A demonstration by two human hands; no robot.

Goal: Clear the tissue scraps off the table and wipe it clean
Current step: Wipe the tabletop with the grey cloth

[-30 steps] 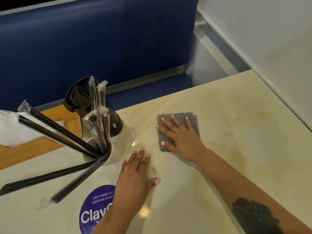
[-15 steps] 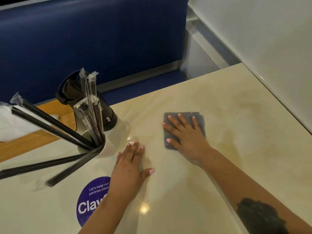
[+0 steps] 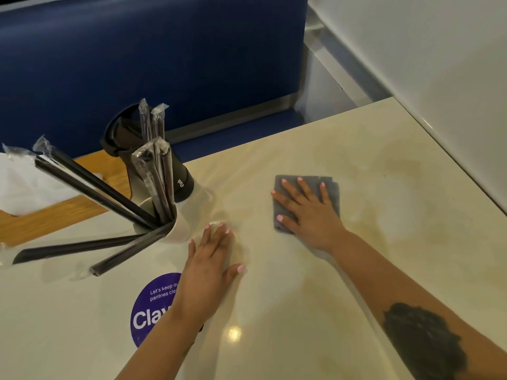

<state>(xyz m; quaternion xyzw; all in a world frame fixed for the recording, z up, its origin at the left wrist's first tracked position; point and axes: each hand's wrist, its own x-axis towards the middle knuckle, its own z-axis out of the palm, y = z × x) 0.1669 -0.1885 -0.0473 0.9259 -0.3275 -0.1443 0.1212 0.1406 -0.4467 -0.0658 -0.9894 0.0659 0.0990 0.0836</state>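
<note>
wiping under way, cloth sliding right
right hand (image 3: 310,212) flat, fingers spread, has pushed grey cloth (image 3: 333,192) rightward; left hand (image 3: 208,267) stays flat on table (image 3: 397,242).

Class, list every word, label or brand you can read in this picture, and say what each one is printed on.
"Let's keep ou… pantries cle…": purple round sticker on the table, ends hidden by the left hand.
"Clay…": same sticker, large white letters, cut off by the wrist.
Black flask: small white sideways print, too small to read surely.
</note>
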